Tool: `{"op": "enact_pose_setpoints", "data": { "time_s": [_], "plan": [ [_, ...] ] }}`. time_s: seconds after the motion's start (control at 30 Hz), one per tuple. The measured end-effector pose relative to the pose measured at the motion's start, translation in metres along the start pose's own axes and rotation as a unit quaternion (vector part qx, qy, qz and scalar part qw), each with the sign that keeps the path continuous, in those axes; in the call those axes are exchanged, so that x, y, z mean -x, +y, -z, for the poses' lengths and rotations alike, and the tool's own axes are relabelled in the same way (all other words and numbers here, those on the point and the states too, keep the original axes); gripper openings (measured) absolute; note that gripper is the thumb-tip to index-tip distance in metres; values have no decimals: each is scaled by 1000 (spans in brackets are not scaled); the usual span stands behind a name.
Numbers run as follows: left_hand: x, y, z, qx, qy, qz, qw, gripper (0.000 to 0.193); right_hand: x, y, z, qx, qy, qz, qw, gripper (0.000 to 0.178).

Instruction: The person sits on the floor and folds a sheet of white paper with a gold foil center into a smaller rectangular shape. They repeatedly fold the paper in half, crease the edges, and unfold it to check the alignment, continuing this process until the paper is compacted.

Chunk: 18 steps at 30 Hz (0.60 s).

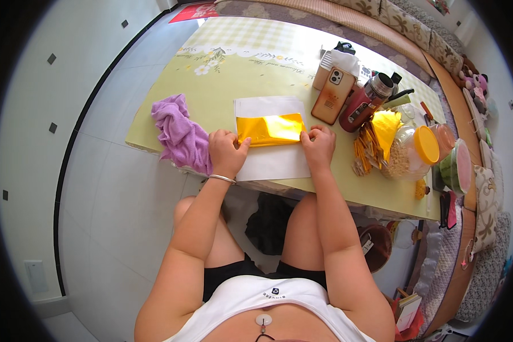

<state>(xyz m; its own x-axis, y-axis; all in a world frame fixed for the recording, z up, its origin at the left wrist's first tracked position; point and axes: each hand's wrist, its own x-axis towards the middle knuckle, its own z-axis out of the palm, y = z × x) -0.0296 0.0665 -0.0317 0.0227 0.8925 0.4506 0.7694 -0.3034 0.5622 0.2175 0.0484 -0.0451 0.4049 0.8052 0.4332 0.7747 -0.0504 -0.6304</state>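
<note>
A strip of shiny gold foil paper (pixel 262 132) lies across a white sheet of paper (pixel 273 164) at the table's near edge. My left hand (pixel 228 153) is closed, its thumb and curled fingers pinching the foil's lower left corner. At the foil's right end my right hand (pixel 319 147) pinches the edge in the same way, fingers bent under. A crumpled purple cloth (pixel 179 131) rests just left of my left hand. To the right of my right hand stands a fan of folded gold foil pieces (pixel 376 142).
A phone (pixel 329 97) leans upright behind my right hand, against a tissue box. Beside it are a dark red thermos (pixel 366 102) and a clear jar with a yellow lid (pixel 426 145). A green-and-pink round container (pixel 456 166) stands at the table's right edge, near a sofa.
</note>
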Motion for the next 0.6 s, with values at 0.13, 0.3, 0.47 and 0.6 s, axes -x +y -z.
{"op": "enact_pose_setpoints", "data": {
  "time_s": [0.13,0.3,0.47,0.6],
  "plan": [
    [1,0,-4,-13,2,-3,1000,25,0,4,-1,-6,16,21,1000,19],
    [0,1,-7,-36,-2,14,999,26,1,3,1,2,8,24,1000,14],
    [-3,6,-5,-44,-13,28,999,28,2,-2,5,1,2,23,1000,15],
    [-4,1,-3,2,-12,5,1000,26,3,-2,4,14,15,22,1000,16]
  ]
}}
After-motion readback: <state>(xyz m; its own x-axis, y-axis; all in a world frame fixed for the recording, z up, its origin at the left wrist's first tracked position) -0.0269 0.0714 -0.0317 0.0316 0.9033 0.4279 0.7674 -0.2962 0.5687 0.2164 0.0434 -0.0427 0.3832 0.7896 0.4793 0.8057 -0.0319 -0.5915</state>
